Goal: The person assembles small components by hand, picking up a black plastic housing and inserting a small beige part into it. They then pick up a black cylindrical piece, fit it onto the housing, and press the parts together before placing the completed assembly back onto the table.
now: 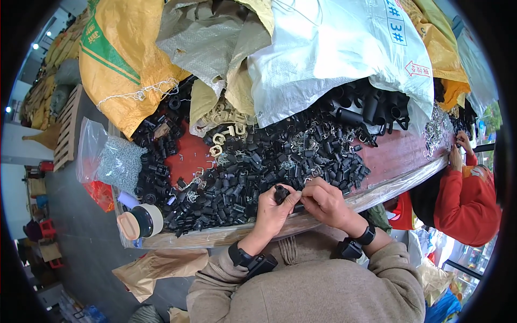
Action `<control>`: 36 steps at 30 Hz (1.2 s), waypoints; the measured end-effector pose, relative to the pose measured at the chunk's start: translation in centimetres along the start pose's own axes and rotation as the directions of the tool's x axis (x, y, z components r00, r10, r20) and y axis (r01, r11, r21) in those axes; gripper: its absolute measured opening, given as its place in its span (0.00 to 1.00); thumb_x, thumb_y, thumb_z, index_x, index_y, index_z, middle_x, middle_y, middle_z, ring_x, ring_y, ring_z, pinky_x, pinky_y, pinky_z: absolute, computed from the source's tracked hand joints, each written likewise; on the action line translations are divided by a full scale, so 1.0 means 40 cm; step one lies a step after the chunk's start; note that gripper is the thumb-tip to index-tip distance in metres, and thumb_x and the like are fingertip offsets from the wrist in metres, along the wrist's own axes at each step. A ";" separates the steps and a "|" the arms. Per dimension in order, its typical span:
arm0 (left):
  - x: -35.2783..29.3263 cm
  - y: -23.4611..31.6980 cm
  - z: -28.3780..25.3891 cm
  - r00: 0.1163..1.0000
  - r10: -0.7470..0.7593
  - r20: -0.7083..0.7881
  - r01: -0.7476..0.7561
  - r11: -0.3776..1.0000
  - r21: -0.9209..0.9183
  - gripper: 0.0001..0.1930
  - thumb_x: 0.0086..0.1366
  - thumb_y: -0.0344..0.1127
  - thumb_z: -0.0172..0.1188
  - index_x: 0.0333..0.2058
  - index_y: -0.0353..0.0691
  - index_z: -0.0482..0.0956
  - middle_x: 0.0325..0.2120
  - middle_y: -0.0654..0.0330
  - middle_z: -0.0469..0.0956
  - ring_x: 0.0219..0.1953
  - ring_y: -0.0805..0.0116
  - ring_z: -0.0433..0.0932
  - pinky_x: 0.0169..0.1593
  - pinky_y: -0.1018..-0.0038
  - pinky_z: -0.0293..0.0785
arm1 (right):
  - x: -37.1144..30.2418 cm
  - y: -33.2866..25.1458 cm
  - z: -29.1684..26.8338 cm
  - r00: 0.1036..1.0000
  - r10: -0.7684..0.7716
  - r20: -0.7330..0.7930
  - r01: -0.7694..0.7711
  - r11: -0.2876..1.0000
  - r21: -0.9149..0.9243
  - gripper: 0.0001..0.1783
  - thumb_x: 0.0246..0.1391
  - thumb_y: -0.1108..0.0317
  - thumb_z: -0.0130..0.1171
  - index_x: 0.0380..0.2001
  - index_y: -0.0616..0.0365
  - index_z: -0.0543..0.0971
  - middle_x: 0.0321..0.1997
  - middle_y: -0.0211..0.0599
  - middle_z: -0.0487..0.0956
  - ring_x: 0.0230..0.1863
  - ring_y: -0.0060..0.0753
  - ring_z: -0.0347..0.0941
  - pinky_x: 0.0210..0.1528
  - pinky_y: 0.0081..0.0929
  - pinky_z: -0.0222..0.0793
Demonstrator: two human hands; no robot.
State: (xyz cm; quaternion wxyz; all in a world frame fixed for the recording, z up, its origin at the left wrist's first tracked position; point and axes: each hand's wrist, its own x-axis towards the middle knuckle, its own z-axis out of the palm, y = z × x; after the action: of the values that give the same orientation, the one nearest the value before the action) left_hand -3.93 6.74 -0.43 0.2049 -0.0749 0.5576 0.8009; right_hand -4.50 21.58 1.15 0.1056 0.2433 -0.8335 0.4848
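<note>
Fingers of the left hand (273, 207) curl shut around a small black plastic part (281, 192), thumb and index pinching it at the near edge of the red table (396, 156). The right hand (326, 202) meets it from the right, fingertips closed on the same part or on something tiny against it; can't tell which. Both wrists wear black strapped devices.

Just beyond the hands: a big heap of loose black plastic parts (258, 167), with small metal wire clips mixed in. Left end of the table: a clear bag of grey pieces (116, 161) and a tape roll (145, 219). Behind: yellow and white woven sacks (334, 48). Far right: another person in a red sleeve (463, 199), hand at the table edge.
</note>
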 end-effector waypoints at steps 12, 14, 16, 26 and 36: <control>-0.016 0.023 0.010 0.989 0.146 0.027 -0.147 0.987 0.067 0.05 0.53 0.30 0.58 0.27 0.35 0.74 0.17 0.69 0.69 0.18 0.85 0.64 0.21 0.86 0.60 | -0.026 -0.007 -0.004 0.737 0.552 0.391 -0.595 0.255 0.762 0.08 0.51 0.67 0.51 0.24 0.61 0.70 0.18 0.22 0.65 0.18 0.13 0.58 0.19 0.12 0.53; -0.019 0.025 0.011 0.985 0.168 0.029 -0.170 0.981 0.091 0.05 0.53 0.30 0.58 0.27 0.36 0.74 0.17 0.69 0.69 0.18 0.85 0.64 0.21 0.86 0.60 | -0.029 -0.013 -0.001 0.742 0.552 0.381 -0.594 0.275 0.756 0.08 0.52 0.67 0.50 0.24 0.60 0.70 0.17 0.22 0.65 0.18 0.12 0.59 0.20 0.11 0.54; -0.023 0.025 0.012 0.984 0.176 0.020 -0.177 0.975 0.136 0.05 0.53 0.30 0.58 0.27 0.36 0.74 0.17 0.69 0.69 0.18 0.85 0.64 0.21 0.86 0.60 | -0.030 -0.021 -0.001 0.750 0.553 0.362 -0.599 0.337 0.726 0.08 0.51 0.67 0.51 0.24 0.60 0.70 0.18 0.22 0.65 0.18 0.13 0.59 0.20 0.12 0.54; -0.014 0.017 0.003 0.998 0.062 0.034 -0.064 0.996 0.057 0.05 0.54 0.32 0.57 0.26 0.36 0.74 0.16 0.70 0.68 0.18 0.84 0.64 0.21 0.86 0.60 | -0.008 -0.022 -0.006 0.998 0.043 -0.047 -0.043 0.999 0.010 0.04 0.46 0.73 0.54 0.24 0.61 0.70 0.23 0.23 0.67 0.19 0.14 0.60 0.19 0.14 0.55; -0.015 0.042 0.003 0.986 0.116 0.117 -0.134 0.978 0.161 0.05 0.54 0.31 0.57 0.25 0.36 0.73 0.15 0.70 0.68 0.18 0.84 0.64 0.21 0.86 0.60 | -0.025 -0.009 -0.014 0.691 0.505 0.518 -0.619 0.043 0.784 0.05 0.49 0.70 0.53 0.25 0.61 0.72 0.19 0.24 0.67 0.18 0.13 0.59 0.19 0.12 0.54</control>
State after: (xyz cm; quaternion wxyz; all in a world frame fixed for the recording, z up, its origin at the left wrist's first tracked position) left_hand -4.07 6.21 1.28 0.1892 0.0211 0.6149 0.7653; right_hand -3.50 22.22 1.32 -0.2938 -0.0651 -0.4238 0.8543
